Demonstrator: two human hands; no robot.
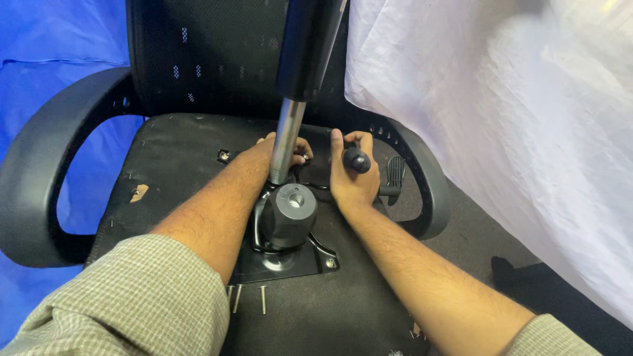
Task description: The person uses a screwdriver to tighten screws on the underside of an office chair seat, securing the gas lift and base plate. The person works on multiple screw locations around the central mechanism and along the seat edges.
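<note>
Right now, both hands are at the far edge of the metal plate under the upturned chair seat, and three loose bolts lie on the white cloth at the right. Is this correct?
Not quite. In the head view, the loose bolts lie on the upturned chair seat near the metal plate, not on the white cloth. The left hand and right hand are as you say.

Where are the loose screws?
In the head view, the loose screws lie on the upturned chair seat, near the bottom middle, just below the metal mounting plate and beside the left sleeve.
</note>
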